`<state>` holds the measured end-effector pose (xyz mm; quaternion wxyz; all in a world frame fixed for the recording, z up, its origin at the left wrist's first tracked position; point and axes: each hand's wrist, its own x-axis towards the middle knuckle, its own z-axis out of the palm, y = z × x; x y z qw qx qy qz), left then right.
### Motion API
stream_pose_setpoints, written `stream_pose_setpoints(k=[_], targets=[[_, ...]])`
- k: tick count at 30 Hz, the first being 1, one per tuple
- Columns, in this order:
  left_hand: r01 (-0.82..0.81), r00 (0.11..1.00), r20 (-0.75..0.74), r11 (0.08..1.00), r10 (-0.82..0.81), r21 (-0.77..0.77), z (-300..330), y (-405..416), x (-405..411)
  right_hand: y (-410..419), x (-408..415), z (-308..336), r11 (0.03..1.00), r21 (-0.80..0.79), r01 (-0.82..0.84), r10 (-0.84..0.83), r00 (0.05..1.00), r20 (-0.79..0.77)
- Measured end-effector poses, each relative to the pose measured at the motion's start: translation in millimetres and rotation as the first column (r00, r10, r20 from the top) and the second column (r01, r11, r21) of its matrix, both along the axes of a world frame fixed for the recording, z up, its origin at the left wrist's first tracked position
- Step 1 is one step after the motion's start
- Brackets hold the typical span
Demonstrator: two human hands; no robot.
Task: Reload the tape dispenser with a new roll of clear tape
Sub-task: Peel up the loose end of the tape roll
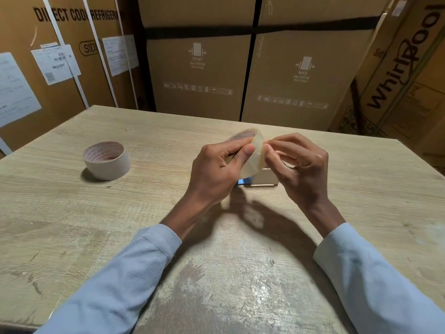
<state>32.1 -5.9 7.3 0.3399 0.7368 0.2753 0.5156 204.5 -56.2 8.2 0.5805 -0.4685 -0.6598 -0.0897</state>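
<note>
Your left hand (218, 168) grips the clear roll (252, 150); right hand (297, 166) fingers (271, 147) pinch at its edge. Pick w/ a nail, peel slow, just above the dispenser (263, 178).

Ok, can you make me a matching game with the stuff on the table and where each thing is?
Things:
1. clear tape roll
2. other tape roll
3. tape dispenser
4. cardboard boxes

Places:
A. standing behind the table
B. lying alone on the table, to the left
C. held up in both hands, left hand and right hand
D. on the table, mostly hidden behind the hands

Pairs: 1-C, 2-B, 3-D, 4-A
</note>
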Motion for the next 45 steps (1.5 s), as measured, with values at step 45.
stream_pose_setpoints(k=[45], targets=[[-0.017, 1.000, -0.003, 0.999, 0.017, 0.034, 0, 3, -5, -2, -13, 6, 0.999, -0.008, -0.053, 0.053, 0.999, 0.012]])
